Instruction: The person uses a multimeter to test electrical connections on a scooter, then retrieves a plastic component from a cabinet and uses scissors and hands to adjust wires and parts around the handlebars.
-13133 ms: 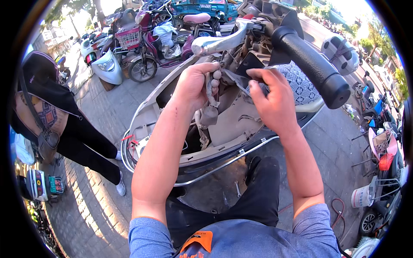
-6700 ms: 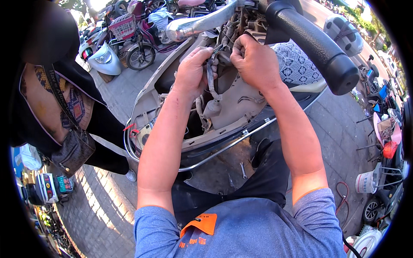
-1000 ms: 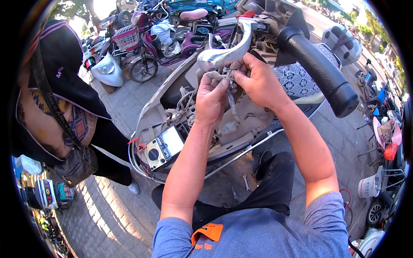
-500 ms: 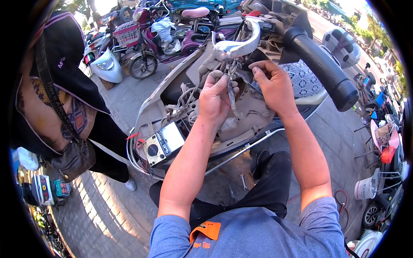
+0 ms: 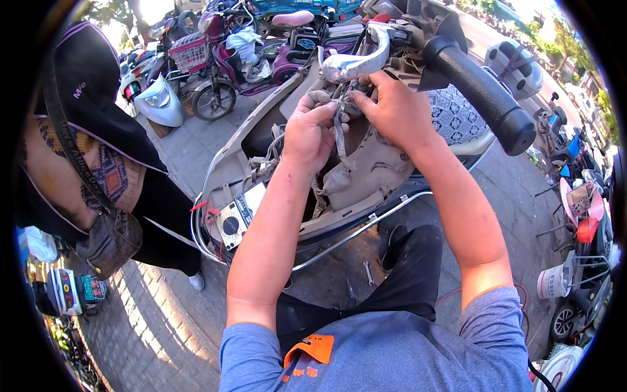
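My left hand point(image 5: 309, 128) is closed round a grey, dusty wiring harness point(image 5: 340, 138) that hangs down inside the opened body of a scooter. My right hand point(image 5: 400, 112) has come in from the other side, its thumb and fingers bent together on the wires at the top of the same bundle. Its fingertips are partly hidden, so single wires there cannot be made out. Just above both hands curves a shiny silver handlebar part point(image 5: 356, 64). An analog multimeter point(image 5: 236, 219) rests on the scooter's body near my left forearm, partly covered by it.
A black handlebar grip point(image 5: 480, 95) juts out by my right arm. A chrome rail point(image 5: 339, 247) runs along the scooter's near side. On the pavement lies a wrench point(image 5: 369, 274). A person with a dark bag point(image 5: 111, 242) stands at left; parked scooters point(image 5: 215, 98) are behind.
My right hand has moved left and its fingers have closed in on the wires beside my left hand. My left hand has shifted slightly left with the harness; my left forearm now covers more of the multimeter.
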`<state>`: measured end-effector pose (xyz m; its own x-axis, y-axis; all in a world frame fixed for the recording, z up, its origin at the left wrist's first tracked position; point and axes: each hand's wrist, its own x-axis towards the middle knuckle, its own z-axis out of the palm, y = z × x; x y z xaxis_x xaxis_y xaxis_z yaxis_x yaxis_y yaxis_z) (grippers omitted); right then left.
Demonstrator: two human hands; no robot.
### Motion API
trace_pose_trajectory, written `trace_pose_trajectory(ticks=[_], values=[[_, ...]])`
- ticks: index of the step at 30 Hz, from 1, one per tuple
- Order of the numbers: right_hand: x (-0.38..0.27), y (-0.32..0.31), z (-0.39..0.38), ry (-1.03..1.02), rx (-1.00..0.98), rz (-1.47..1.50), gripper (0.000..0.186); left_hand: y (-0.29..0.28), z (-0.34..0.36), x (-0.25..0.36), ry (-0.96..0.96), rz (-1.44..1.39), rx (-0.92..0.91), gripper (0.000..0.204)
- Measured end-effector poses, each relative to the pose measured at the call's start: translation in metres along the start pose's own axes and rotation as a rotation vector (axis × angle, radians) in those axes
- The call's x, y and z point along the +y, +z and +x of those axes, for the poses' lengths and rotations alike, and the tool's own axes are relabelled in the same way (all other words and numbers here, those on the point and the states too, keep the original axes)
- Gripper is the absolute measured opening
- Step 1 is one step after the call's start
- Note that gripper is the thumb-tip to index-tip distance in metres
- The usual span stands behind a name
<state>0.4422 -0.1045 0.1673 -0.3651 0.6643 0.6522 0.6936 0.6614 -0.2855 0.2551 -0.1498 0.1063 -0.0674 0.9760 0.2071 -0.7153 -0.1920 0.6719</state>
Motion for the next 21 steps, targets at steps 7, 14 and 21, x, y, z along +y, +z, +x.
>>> trace_pose_trajectory(ticks=[7,14,21], values=[[0.010,0.013,-0.002,-0.029,0.055,-0.012,0.023,0.000,0.009,0.015,-0.055,0.195,0.081,0.023],[0.006,0.017,-0.004,-0.050,0.145,-0.128,0.020,0.015,0.015,0.019,-0.177,0.169,0.052,0.023],[0.009,0.018,-0.004,-0.082,0.137,0.003,0.017,0.017,0.017,0.025,-0.113,0.595,0.013,0.024]])
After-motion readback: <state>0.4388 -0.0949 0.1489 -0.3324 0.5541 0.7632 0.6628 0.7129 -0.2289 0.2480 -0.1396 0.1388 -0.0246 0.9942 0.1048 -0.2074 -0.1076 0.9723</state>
